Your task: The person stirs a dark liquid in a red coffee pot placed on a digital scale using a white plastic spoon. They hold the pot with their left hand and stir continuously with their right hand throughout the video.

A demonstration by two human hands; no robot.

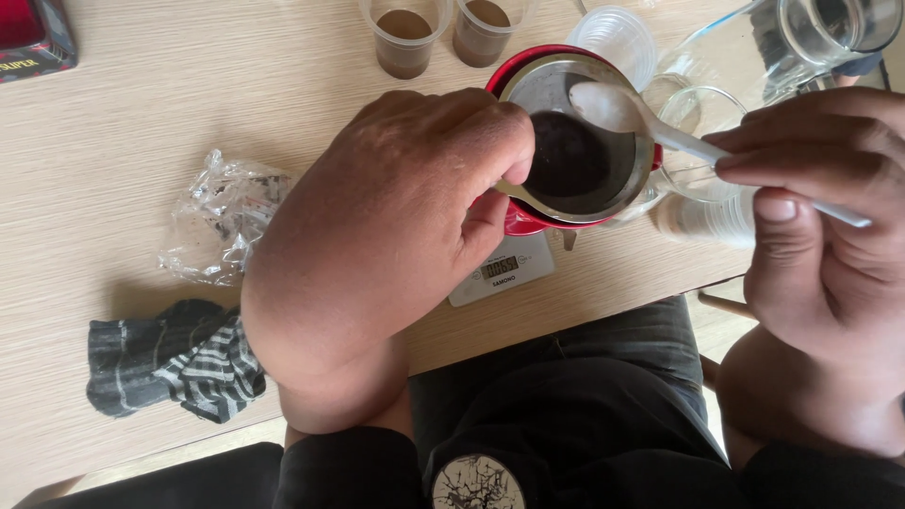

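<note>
- Left hand [396, 226] wrapped round the near side of a red tin [575, 141], thumb over the rim, fingers [481, 231] curled shut against its wall.
- Tin open at the top, silver rim all round, dark powder inside, filling the lower part.
- Tin held just above a small white scale [504, 273] with a lit display; contact between tin and scale not possible to tell, since the hand hides the base.
- Right hand [820, 207] pinching the handle of a white plastic spoon [622, 113], thumb and fingers closed tight on it.
- Spoon bowl poised over the far rim of the tin, tilted, looking empty, above the powder and not touching it.
- Behind the tin, two clear cups [443, 33] of brown liquid, side by side near the far edge of the view.
- Right of those, an empty plastic cup [617, 38] just beside the tin.
- Further right, a glass jug [801, 42] lying tilted, and a stack of plastic cups [707, 217] on its side under the spoon handle.
- Left on the pale wooden surface [189, 94], a crumpled clear wrapper [222, 221], well apart from the tin.
- Near that, at the surface's front edge, a striped dark cloth [179, 363] bunched up.
- Top left corner, a red and dark box [33, 38], partly cut off.
</note>
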